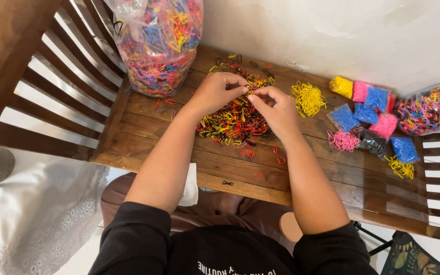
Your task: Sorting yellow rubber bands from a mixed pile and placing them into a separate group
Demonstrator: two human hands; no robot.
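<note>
Over the band pile (pixel 235 119), both hands' fingertips (pixel 246 91) pinched together.

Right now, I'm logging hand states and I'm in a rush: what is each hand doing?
Left hand: fingers pinched on small elastic bands above the mixed red, yellow and black band pile.
Right hand: pinched shut at the same spot; contents too small to tell.

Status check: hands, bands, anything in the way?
Left hand and right hand pinching over mixed band pile, fingertips together. Sorted yellow bands apart to the right. Big bag behind; nothing blocking.
</note>
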